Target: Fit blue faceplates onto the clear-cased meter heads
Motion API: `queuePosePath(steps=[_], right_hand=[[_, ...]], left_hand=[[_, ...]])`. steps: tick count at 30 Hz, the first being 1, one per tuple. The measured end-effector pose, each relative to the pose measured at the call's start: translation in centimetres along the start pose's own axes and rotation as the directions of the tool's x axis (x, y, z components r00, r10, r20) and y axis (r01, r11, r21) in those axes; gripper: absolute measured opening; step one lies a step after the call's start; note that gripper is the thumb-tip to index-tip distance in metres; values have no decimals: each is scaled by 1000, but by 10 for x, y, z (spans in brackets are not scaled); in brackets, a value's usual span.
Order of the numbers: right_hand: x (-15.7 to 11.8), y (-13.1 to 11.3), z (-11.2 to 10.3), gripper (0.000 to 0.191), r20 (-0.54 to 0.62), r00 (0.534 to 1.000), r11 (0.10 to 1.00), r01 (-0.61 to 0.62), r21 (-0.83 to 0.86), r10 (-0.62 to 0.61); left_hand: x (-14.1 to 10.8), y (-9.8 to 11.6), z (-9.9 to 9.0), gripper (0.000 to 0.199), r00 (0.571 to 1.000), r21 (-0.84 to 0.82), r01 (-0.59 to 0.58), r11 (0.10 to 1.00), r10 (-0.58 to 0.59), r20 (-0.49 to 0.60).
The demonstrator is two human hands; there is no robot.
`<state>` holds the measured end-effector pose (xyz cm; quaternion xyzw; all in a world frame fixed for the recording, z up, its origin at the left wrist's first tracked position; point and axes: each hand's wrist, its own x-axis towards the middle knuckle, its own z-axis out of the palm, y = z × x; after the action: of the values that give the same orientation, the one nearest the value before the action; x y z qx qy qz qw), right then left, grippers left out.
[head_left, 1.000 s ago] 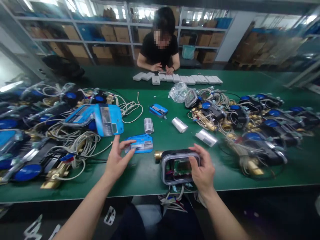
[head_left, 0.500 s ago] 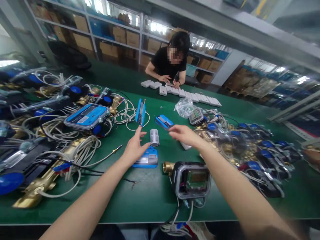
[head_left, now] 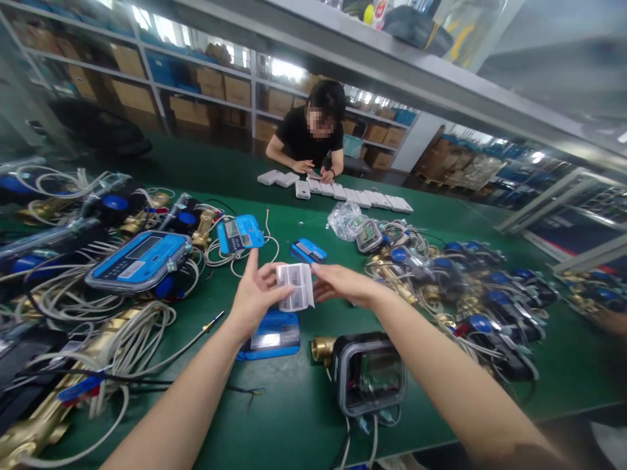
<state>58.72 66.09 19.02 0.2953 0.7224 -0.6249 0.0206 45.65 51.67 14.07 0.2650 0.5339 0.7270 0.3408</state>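
Note:
My left hand (head_left: pixel 255 294) holds a small roll of white printed labels (head_left: pixel 294 287), thumb across its front. At the roll's right edge are the fingers of my right hand (head_left: pixel 343 284), closed around its loose end. A blue faceplate (head_left: pixel 240 234) with a display window is tilted at my left index fingertip; whether that finger supports it I cannot tell. Below the roll, another blue faceplate (head_left: pixel 274 336) lies on the green table, partly behind my left hand. A smaller blue panel (head_left: pixel 307 250) rests beyond the roll. Nearer me stands a meter with a clear-windowed housing (head_left: pixel 369 375) and brass fitting.
Brass meters with coiled cables (head_left: pixel 132 352) crowd the left, one bearing a blue-faced display unit (head_left: pixel 140 261). More meters (head_left: pixel 455 287) cover the right. Beyond lie a crumpled plastic bag (head_left: pixel 345 220) and a row of white boxes (head_left: pixel 362 198), before a seated person (head_left: pixel 313 137).
My left hand has picked the label roll up off the table, and my right hand has come to its edge. The upper blue faceplate has turned from edge-on to face me.

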Motion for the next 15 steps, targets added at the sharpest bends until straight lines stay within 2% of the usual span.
queuePosePath(steps=[2, 4, 5, 7, 9, 11, 12, 14, 15], right_hand=[[-33, -7, 25, 57, 115, 993, 957, -2, 292, -33], [-62, -7, 57, 57, 180, 980, 859, -15, 511, -90], [-73, -3, 73, 55, 159, 980, 823, 7, 569, -119], [-88, 7, 101, 48, 13, 987, 797, 122, 592, -162], [-96, 20, 118, 37, -177, 963, 857, 261, 445, -201], [-102, 31, 125, 24, -319, 902, 924, 352, 150, -292], [-105, 36, 126, 20, -356, 864, 929, 370, -28, -355], [-112, 41, 125, 24, -373, 802, 869, 338, -361, -467], [-115, 43, 125, 30, -364, 787, 818, 290, -496, -499]], left_hand=[[-26, 20, 1, 127, 997, -100, -82, 992, 83, 8], [-52, 30, 1, 125, 991, -201, -131, 971, 137, 14], [-63, 32, 0, 125, 989, -239, -137, 961, 145, 17], [-84, 29, -2, 123, 992, -254, -116, 960, 125, 20], [-101, 25, -6, 119, 996, -212, -79, 974, 88, 32], [-117, 22, -11, 114, 994, -148, -53, 988, 67, 87], [-124, 22, -13, 113, 990, -118, -51, 992, 66, 121], [-136, 24, -15, 114, 983, -78, -53, 996, 66, 170], [-141, 26, -14, 115, 985, -63, -49, 997, 59, 164]])
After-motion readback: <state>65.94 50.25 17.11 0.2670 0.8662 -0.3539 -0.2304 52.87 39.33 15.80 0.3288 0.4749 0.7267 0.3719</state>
